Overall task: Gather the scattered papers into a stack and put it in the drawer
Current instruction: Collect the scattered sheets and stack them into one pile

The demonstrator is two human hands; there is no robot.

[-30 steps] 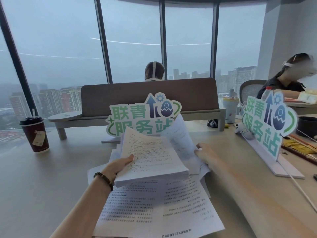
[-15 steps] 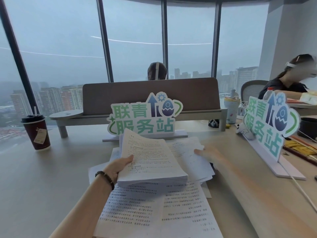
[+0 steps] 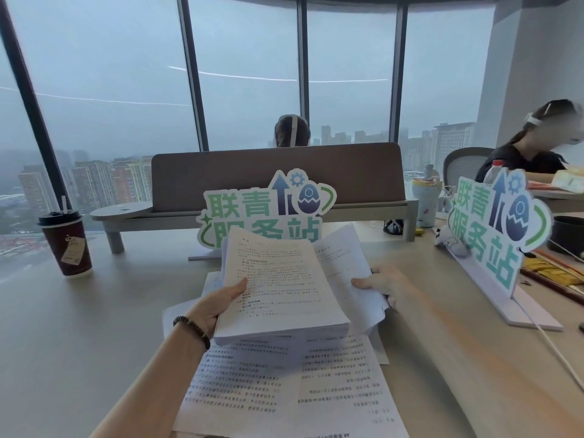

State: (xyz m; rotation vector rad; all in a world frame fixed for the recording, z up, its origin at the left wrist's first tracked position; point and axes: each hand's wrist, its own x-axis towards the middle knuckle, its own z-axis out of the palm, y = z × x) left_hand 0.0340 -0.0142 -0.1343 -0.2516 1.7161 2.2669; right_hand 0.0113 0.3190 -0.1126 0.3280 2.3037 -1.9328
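A thick stack (image 3: 281,289) of printed papers is held tilted above the surface (image 3: 79,336), its near edge lowest. The left hand (image 3: 215,306) grips the stack's left edge, thumb on the top page and fingers curled beneath; a dark bead bracelet (image 3: 192,330) circles that wrist. The right hand (image 3: 384,284) pinches a thinner sheaf (image 3: 354,273) just to the right of the stack, thumb on top, the sheets fanning up behind the stack's right side. Loose sheets (image 3: 284,390) lie flat on the surface beneath both hands, overlapping one another and running to the near edge. Just beyond the papers a cut-out sign (image 3: 252,210) with green characters stands upright; a second sign (image 3: 502,226) of the same design stands toward the right edge, a white cable (image 3: 556,349) trailing past its base. A lidded red cup (image 3: 66,245) with a straw stands well apart near the left edge. Behind the first sign runs a brown divider (image 3: 278,172), with a person's head (image 3: 292,131) showing above it. Another person (image 3: 531,153) sits at the far right. Floor-to-ceiling windows (image 3: 110,74) show a hazy skyline.
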